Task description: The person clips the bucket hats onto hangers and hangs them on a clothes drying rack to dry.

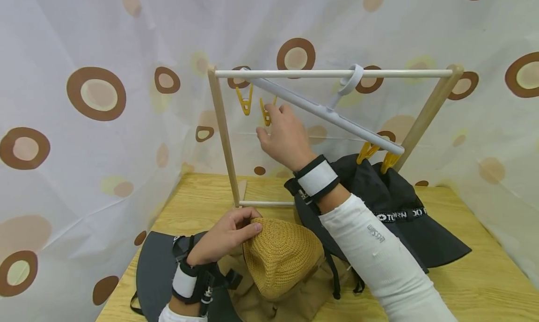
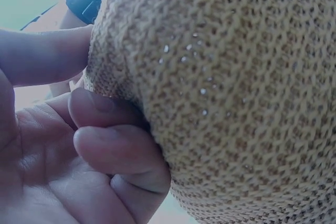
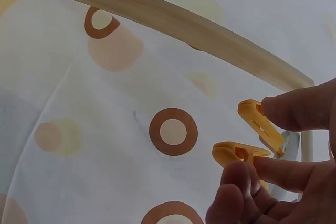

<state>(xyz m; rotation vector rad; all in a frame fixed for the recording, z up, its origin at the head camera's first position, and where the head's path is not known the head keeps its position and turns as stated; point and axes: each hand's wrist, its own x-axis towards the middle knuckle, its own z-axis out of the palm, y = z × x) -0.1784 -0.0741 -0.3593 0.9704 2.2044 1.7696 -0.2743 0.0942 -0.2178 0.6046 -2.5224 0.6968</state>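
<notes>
My left hand [image 1: 229, 233] pinches the edge of a mustard knitted hat [image 1: 282, 252] between thumb and fingers. The knit fills much of the left wrist view, with the fingertips [image 2: 118, 148] bunched at its edge. Up at the lower-left part of the grey hanger [image 1: 311, 106], my right hand [image 1: 288, 135] reaches to a yellow clip [image 1: 266, 113], thumb and fingers spread apart around it. A second yellow clip [image 1: 245, 102] hangs just left of it. In the right wrist view, the fingertips are right at the near clip [image 3: 233, 153].
The hanger tilts from the white rail [image 1: 286, 74] of a wooden-sided rack [image 1: 223, 135]. At its low right end, two yellow clips [image 1: 389, 163] hold a black hat [image 1: 387, 195]. A brown hat [image 1: 294, 308] and a dark brim [image 1: 156, 266] lie on the wooden table [image 1: 497, 284].
</notes>
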